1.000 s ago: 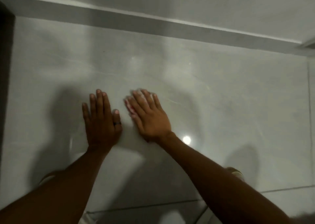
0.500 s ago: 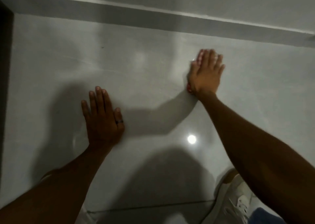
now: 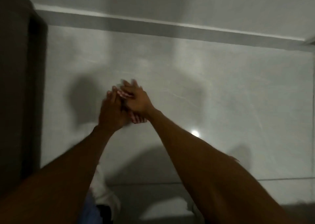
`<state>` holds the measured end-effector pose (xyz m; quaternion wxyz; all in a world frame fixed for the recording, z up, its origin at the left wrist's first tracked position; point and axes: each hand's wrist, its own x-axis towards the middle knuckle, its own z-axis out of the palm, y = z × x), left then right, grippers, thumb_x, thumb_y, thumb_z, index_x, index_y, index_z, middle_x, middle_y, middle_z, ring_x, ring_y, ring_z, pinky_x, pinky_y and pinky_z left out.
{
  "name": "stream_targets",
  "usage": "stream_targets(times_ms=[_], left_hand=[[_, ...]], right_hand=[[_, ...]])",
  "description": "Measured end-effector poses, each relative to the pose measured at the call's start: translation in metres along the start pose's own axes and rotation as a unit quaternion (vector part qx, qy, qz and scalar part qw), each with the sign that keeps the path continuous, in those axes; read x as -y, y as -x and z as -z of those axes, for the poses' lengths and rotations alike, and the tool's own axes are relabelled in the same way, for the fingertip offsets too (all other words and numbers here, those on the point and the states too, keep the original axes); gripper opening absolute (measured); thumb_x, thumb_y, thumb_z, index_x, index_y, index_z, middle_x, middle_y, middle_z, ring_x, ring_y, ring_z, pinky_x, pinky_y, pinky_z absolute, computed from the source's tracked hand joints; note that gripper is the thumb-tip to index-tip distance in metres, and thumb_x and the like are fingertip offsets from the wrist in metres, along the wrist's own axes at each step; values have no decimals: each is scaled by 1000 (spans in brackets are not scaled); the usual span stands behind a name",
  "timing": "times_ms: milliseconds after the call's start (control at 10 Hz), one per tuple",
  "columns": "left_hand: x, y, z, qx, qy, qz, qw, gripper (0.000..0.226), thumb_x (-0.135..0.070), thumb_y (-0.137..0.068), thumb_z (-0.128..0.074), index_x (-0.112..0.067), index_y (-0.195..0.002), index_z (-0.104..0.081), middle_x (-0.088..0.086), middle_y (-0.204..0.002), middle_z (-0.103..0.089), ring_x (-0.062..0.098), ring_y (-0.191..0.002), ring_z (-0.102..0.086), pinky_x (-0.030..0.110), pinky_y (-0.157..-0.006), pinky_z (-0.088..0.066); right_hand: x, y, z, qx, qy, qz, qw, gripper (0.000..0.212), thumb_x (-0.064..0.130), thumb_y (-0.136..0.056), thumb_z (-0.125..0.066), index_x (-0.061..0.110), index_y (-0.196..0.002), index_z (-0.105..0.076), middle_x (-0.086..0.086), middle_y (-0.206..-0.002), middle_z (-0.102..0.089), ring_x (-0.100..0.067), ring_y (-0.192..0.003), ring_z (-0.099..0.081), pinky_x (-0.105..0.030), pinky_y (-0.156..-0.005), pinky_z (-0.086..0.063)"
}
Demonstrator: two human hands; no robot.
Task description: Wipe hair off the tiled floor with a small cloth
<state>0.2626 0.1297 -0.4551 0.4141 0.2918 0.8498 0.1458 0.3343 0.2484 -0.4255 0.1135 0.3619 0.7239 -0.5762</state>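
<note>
My two hands meet above the glossy grey tiled floor (image 3: 221, 96), left of centre in the head view, and both are blurred by motion. My left hand (image 3: 110, 112) is cupped against my right hand (image 3: 137, 100). A small pinkish cloth (image 3: 123, 94) is pressed between them; it shows between the fingers and again below the right palm. No hair can be made out on the tile in this dim light.
A dark upright surface (image 3: 20, 87) borders the floor on the left. A grey skirting strip (image 3: 170, 30) and the wall close off the far side. A white shoe (image 3: 102, 191) sits under my left forearm. A grout line (image 3: 281, 179) crosses near me, and a lamp glare (image 3: 195, 133) shines on the tile.
My right hand swept the cloth out to the far right, then came back. My left hand lifted off the floor and joined it around the cloth. The view shifted right and up.
</note>
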Motion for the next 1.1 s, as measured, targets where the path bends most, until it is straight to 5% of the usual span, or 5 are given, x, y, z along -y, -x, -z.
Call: stream_targets(times_ms=[100,200,500,700,1100], left_hand=[[-61,42,67,70,419,238,874,55,-52,-114,-33,-18,-149,-57,14,-139,-67,35,-122,-64,46,-101,-52],[-115,119,119,79,574,246,777,70,-69,-109,-28,-21,-149,-60,6,-135,-69,28,-115,-67,42,-83,-56],[-150,254,337,-204,672,190,686,36,-32,-104,-68,-17,-137,-66,14,-128,-78,36,-117,-75,52,-96,-65],[-81,222,480,-365,703,151,591,29,-18,-106,-67,-15,-133,-58,7,-121,-73,23,-104,-74,47,-93,-64],[-71,197,529,-328,263,202,885,63,-29,-101,-58,-1,-156,-48,25,-159,-49,46,-144,-50,56,-118,-45]], right_hand=[[42,75,11,-30,-504,-109,857,41,10,-108,-42,7,-146,-58,-12,-119,-72,-13,-95,-74,-41,-107,-53],[113,139,40,29,-602,-142,785,51,20,-85,-45,5,-131,-60,-14,-106,-67,-30,-94,-65,-40,-81,-52],[371,181,105,218,-119,-29,968,47,40,-100,-69,25,-144,-63,-2,-134,-74,-26,-119,-74,-48,-107,-59],[535,87,36,52,210,179,960,35,19,-93,-75,17,-128,-75,4,-114,-74,-13,-100,-68,-15,-88,-48],[576,58,-10,-96,440,188,873,57,34,-103,-53,6,-153,-49,-18,-157,-51,-40,-155,-38,-47,-129,-31]])
